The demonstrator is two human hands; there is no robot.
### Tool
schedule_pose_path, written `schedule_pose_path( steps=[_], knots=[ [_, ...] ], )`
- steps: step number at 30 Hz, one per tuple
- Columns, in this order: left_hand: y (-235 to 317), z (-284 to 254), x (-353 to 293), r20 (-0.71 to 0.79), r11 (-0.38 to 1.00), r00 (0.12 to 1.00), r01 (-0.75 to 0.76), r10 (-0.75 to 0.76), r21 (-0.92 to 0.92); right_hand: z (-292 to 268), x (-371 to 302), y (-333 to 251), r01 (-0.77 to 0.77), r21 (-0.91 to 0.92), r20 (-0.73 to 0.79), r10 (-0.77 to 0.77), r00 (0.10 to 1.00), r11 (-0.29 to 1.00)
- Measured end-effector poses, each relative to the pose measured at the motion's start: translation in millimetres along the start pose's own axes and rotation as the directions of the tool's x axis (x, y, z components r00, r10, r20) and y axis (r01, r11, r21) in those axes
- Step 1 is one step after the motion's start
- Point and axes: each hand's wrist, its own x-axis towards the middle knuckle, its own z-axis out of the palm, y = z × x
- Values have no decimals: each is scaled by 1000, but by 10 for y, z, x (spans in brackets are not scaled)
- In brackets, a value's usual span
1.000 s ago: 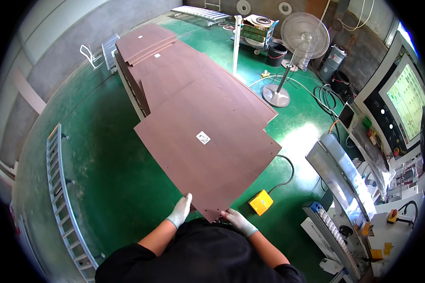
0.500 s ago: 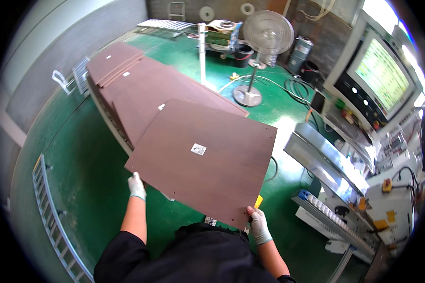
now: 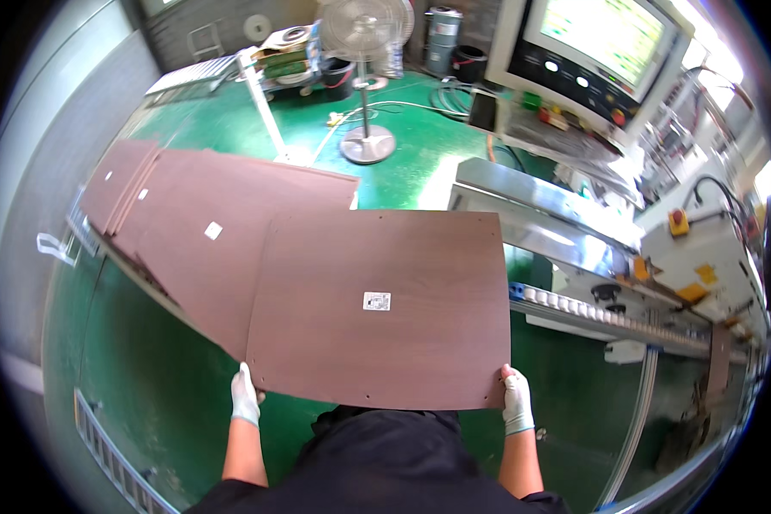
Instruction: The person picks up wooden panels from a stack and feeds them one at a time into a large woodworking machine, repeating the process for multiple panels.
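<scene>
A flat brown panel (image 3: 343, 343) with a white label and small holes along its edges is held out level before me. My left hand (image 3: 245, 394), in a white glove, grips its near left corner, thumb on top. At the near right corner my right hand (image 3: 515, 401), gloved too, is closed on the edge with the thumb above. The fingers under the panel are hidden. Beyond its left edge, more brown panels (image 3: 206, 193) lie stacked at an angle, several with white labels. The held panel overlaps the stack's near end in view; I cannot tell whether they touch.
At right stands a machine with a metal guard (image 3: 540, 201), a roller rail (image 3: 591, 310) and a control screen (image 3: 604, 34). A standing fan (image 3: 367, 86) is ahead, with hoses on the green floor (image 3: 171, 360). A metal roller frame (image 3: 116, 454) lies lower left.
My view has turned right, toward the machine. The panel, tilted before, is now squared up in front of me, its right side nearer the roller rail. Both hands keep their grip.
</scene>
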Motion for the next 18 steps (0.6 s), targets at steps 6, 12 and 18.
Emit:
schedule_pose_path(
  steps=[6,12,18],
  knots=[
    [283,343,-638,224,964,971,-140,88,226,-484,132,162,-74,282,-228,142,963,957],
    [560,870,-685,476,876,868,-332,139,349,-850,189,356,257,362,-492,-50,869,896],
    [674,1635,-877,585,903,811,-257,9,343,-550,181,73,350,868,-440,218,871,353]
  ],
)
